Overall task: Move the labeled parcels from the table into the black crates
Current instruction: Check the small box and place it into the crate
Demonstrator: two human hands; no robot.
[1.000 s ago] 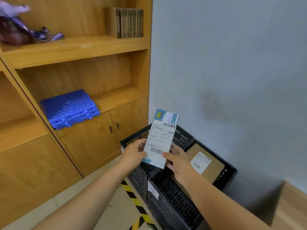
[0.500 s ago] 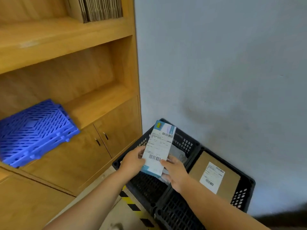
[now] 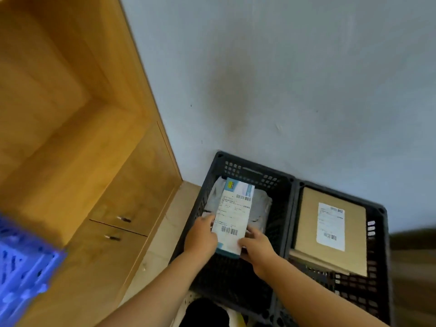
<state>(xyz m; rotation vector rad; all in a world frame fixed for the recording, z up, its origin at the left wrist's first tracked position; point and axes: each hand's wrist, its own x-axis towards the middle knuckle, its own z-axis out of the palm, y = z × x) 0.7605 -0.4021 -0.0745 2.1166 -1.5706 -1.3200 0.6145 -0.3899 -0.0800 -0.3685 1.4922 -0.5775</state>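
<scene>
A small white and blue labeled parcel [image 3: 233, 215] is held low inside the left black crate [image 3: 245, 166], above a grey plastic mailer [image 3: 260, 206] lying in it. My left hand [image 3: 200, 237] grips the parcel's left edge and my right hand [image 3: 256, 246] grips its lower right corner. The right black crate [image 3: 377, 232] holds a flat brown cardboard parcel [image 3: 306, 232] with a white shipping label.
A wooden cabinet [image 3: 99, 208] with two small door handles stands to the left of the crates. A blue plastic grid [image 3: 21, 263] sticks out at the far left. The grey wall [image 3: 283, 79] rises right behind both crates. Beige floor [image 3: 165, 232] runs between cabinet and crates.
Both hands have lowered the parcel from above the crate rim down into the left crate. The view has tilted downward and closer to the crates.
</scene>
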